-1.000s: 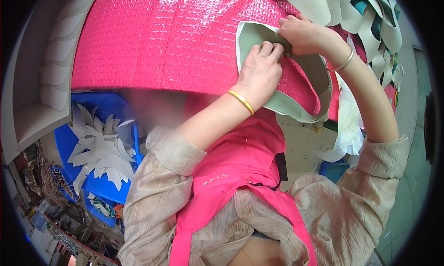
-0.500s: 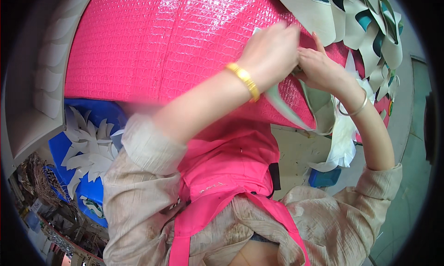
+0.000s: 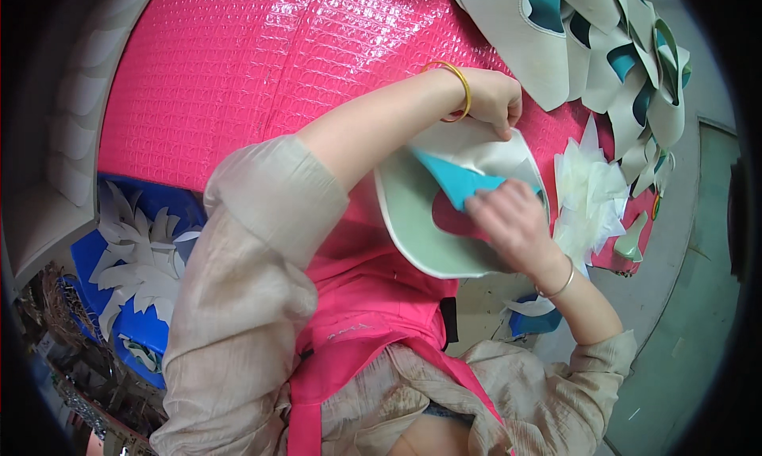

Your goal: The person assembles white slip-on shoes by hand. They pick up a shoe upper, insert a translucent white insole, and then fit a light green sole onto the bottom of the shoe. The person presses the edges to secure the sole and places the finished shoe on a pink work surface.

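A white shoe upper (image 3: 413, 242) with a pale green inner side and a rounded edge lies over the near edge of the pink table. My left hand (image 3: 496, 99) pinches its far rim, a gold bangle on the wrist. A turquoise lining piece (image 3: 452, 178) stands up inside the upper's opening, where the pink surface shows through. My right hand (image 3: 512, 222), slightly blurred, has its fingers closed on that lining near the opening. More white shoe uppers (image 3: 516, 43) with teal linings are piled at the far right, beyond my left hand.
Thin white sheets (image 3: 591, 194) lie stacked right of my hands, beside a pale green-handled tool (image 3: 631, 242). A blue bin (image 3: 139, 329) at the left holds white offcuts. A smaller blue container (image 3: 536, 317) stands below the table's right side. Grey shelving (image 3: 55, 226) borders the left.
The upper now lies spread with its inner side and turquoise lining showing. My hands have separated: the left at the far rim, the right lower. The white strip is no longer visible there.
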Available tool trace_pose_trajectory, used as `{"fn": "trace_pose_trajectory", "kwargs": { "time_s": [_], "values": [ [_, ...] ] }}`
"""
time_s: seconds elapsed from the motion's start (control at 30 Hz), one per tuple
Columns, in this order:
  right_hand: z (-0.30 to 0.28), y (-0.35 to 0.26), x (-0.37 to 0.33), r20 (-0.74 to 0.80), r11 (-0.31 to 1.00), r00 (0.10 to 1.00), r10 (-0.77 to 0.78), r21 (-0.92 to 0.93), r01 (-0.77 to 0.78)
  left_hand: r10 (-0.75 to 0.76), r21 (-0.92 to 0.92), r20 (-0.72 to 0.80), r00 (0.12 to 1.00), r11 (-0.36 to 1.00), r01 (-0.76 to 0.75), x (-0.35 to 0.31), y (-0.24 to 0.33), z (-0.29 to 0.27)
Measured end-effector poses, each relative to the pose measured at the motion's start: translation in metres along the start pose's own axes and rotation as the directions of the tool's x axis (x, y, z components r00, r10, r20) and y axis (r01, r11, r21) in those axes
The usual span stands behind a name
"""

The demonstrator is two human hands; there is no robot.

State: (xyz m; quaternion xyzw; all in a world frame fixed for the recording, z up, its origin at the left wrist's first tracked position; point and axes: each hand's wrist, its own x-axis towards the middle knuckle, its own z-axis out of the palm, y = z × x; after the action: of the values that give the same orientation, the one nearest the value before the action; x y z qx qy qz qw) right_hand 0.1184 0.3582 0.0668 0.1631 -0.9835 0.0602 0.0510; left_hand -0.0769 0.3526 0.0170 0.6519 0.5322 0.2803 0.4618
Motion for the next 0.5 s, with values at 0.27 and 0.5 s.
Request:
{"fn": "trace_pose_trajectory", "kwargs": {
  "time_s": [0.27, 0.5],
  "values": [
    [0.0, 0.0, -0.001, 0.064, 0.97, 0.97, 0.234, 0.06, -0.238, -0.149, 0.038, -0.28, 0.949, 0.985, 0.166, -0.002, 0.008, 0.011],
    [0.01, 0.011, 0.036, 0.0, 0.757, 0.828, 0.56, 0.405, -0.512, 0.207, 0.355, -0.773, 0.6, 0.924, 0.139, -0.112, 0.049, 0.063]
  ]
}}
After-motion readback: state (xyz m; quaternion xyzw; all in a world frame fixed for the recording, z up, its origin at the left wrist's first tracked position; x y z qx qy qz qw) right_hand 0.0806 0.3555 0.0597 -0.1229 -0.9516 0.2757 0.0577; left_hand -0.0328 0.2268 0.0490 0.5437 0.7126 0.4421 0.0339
